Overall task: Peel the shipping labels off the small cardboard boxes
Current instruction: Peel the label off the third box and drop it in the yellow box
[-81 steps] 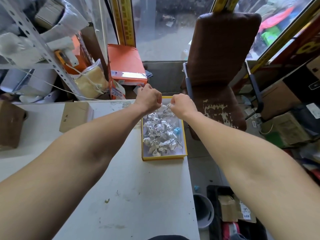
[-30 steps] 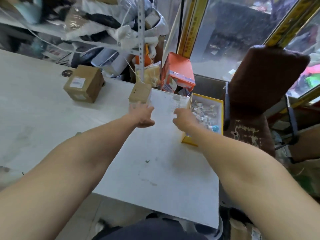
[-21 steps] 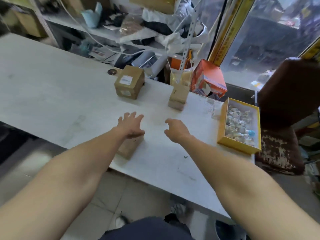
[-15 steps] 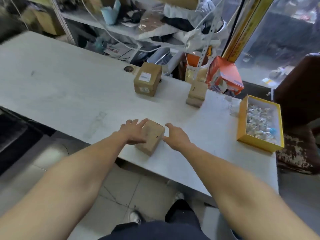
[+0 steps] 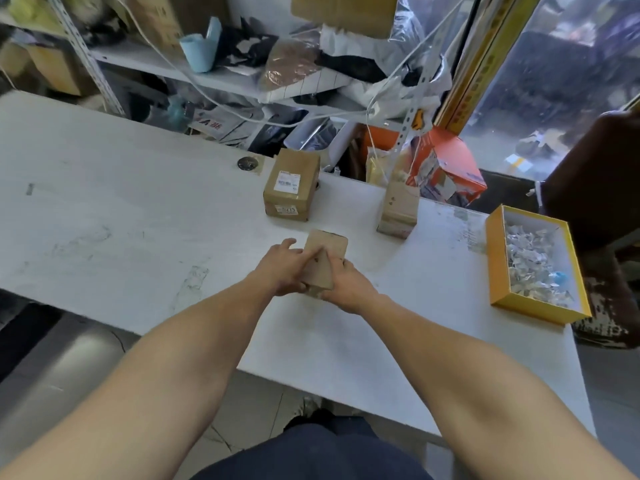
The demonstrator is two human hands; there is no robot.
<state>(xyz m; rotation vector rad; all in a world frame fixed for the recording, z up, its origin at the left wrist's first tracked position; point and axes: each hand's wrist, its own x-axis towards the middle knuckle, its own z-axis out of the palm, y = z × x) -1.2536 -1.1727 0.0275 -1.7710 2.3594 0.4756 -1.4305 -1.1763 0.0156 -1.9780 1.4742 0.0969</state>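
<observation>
Gripping one cardboard box [image 5: 323, 258] between both hands: left [image 5: 282, 268], right [image 5: 349, 285]; two more boxes [image 5: 291, 185] behind.

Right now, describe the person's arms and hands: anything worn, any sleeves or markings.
Both forearms are bare, with no sleeves in view. The left hand and right hand wear no gloves, and no watch, bracelet or ring shows. No markings are visible. Dark navy clothing shows at the bottom edge.
</observation>
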